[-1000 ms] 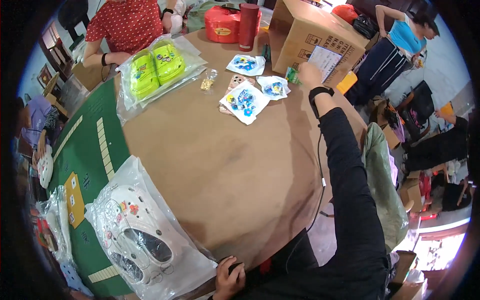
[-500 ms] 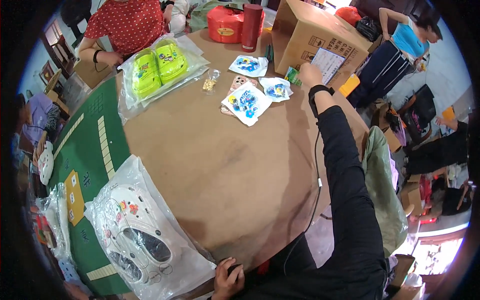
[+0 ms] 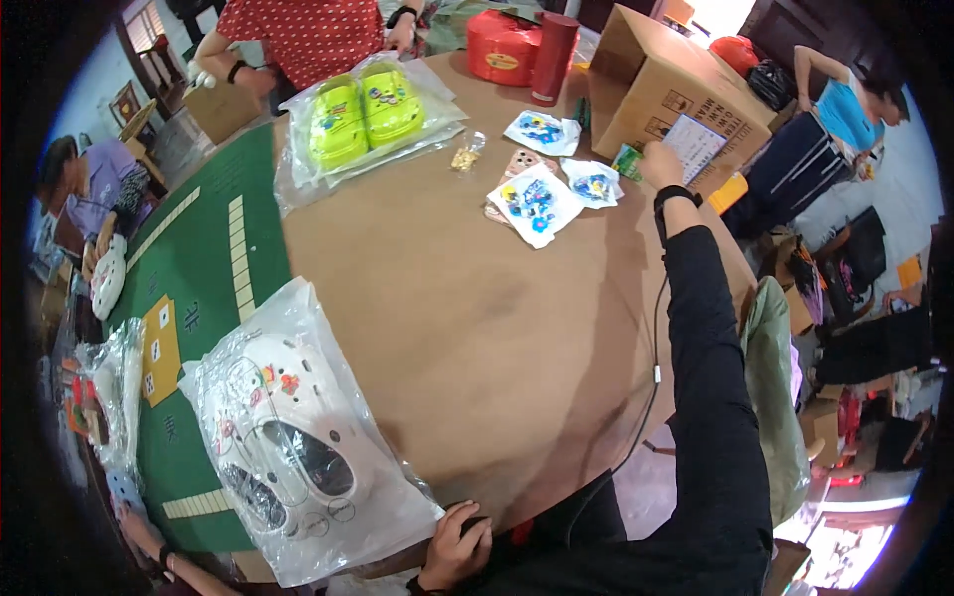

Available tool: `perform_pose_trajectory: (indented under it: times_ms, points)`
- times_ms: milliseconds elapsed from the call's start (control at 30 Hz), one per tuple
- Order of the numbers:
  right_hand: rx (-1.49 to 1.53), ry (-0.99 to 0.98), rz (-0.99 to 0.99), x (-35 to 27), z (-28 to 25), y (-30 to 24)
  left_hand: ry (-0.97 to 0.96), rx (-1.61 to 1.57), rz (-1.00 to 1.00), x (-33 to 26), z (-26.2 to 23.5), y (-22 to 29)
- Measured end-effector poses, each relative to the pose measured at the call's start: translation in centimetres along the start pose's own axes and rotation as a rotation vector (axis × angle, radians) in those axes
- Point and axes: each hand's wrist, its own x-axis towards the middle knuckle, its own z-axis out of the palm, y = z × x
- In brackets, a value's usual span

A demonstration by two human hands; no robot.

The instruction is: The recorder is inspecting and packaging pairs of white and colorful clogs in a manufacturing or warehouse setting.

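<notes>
At the far right of the table, my right hand (image 3: 661, 166) is closed at the edge of a small green packet (image 3: 626, 161), beside the cardboard box. A white printed sheet (image 3: 694, 147) is just behind that hand; whether they touch is unclear. My left hand (image 3: 457, 548) is curled at the near table edge, by the corner of a clear bag of white clogs (image 3: 328, 457) with colourful charms. What its fingers hold, if anything, is hidden. Left of my right hand lie white packets of blue charms (image 3: 537, 204), partly over a pinkish phone case (image 3: 497, 212).
Bagged lime-green clogs (image 3: 395, 104) and a small bag of gold bits (image 3: 465, 159) lie at the back. Beyond stand a red container (image 3: 497, 55), a dark red tumbler (image 3: 554, 60) and the cardboard box (image 3: 636, 74). A green mat (image 3: 214, 223) covers the left side; other people are around.
The whole view has shifted, so the table's things sit farther right. My right hand stays by the green packet and my left hand by the bag corner. The polka-dot person's arms have moved.
</notes>
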Motion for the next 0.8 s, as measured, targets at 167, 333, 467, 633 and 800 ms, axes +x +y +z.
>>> perform_pose_trajectory:
  times_ms: [167, 333, 467, 633, 800]
  points:
    - [-0.036, -0.036, -0.042, 0.3, -0.5, 0.6, 0.010, -0.019, 0.010, -0.2, 0.0, -0.2]
    - [0.010, 0.020, 0.021, -0.3, -1.1, -0.2, 0.030, -0.036, 0.034, -0.1, 0.1, -0.5]
    - [0.066, 0.277, -0.044, -0.1, -1.3, -2.6, 0.031, -0.038, 0.051, 0.0, 0.4, -0.7]
    - [0.528, 0.147, -0.608, -3.3, -2.5, -20.1, 0.013, 0.006, 0.035, -1.3, -0.7, -0.8]
    - [0.201, -0.180, -0.525, -2.8, 3.2, -26.8, 0.017, -0.053, 0.038, -0.3, 0.4, -0.9]
